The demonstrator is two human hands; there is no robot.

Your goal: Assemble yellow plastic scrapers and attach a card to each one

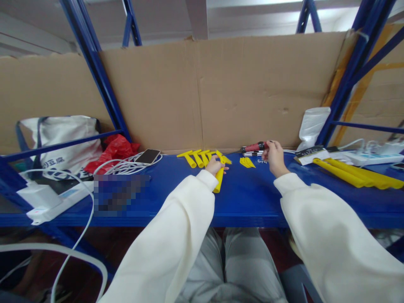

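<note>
My left hand (215,165) is closed around a yellow T-shaped piece (218,181), whose round handle points down toward me. My right hand (274,155) grips the red and black handle of a screwdriver (254,147). The thin shaft runs left, and its tip is near the top of the held piece, too small to tell if they touch. Several yellow T-shaped pieces (190,160) lie in a row behind my left hand. Small flat yellow parts (247,162) and tiny metal bits (261,161) rest on the blue table (246,198) between my hands.
At the right lie long yellow tubes (356,174) and a white power strip (372,158). To the left are a phone (149,156) on coiled white cables, a red bag (112,151), a cloth bag (66,143) and a charger (41,195). Cardboard (221,92) stands behind.
</note>
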